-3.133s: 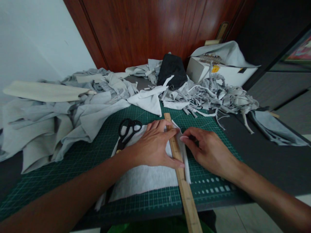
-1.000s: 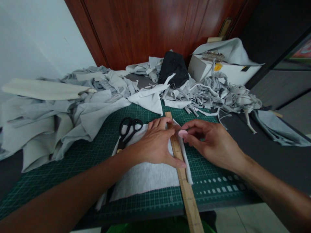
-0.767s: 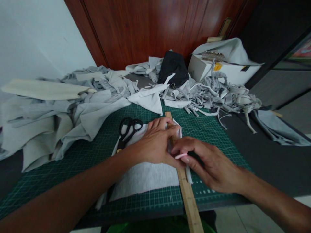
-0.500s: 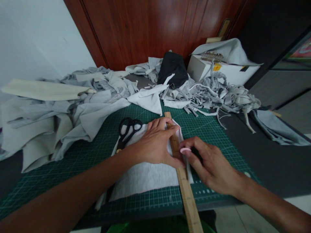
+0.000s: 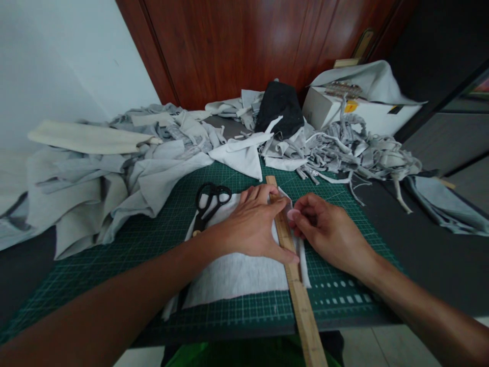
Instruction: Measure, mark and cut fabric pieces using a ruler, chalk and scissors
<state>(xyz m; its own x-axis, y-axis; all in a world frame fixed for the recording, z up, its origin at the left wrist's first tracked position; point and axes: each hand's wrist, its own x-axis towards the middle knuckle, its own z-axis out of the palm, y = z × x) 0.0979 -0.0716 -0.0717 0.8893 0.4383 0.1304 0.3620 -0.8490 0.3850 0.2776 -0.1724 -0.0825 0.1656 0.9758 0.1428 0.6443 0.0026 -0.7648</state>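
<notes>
My left hand lies spread over a piece of light grey fabric, its thumb and fingertips pressing on a wooden ruler. The ruler runs lengthwise near the fabric's right edge and sticks out past the table's front. Between thumb and fingers, my right hand pinches a thin pink disc of tailor's chalk just right of the ruler, by the fabric's edge. Whether the chalk touches the cloth, I cannot tell. Black-handled scissors rest on the fabric's left side, their blades partly hidden under my left forearm.
A green cutting mat covers the dark table. Heaped grey fabric lies at left, and cut strips are piled at back right. Behind stand a black cloth item and a white box, before a wooden door.
My right hand has moved farther up along the ruler with the chalk. My left hand stays on the ruler and fabric. The whole view has shifted slightly.
</notes>
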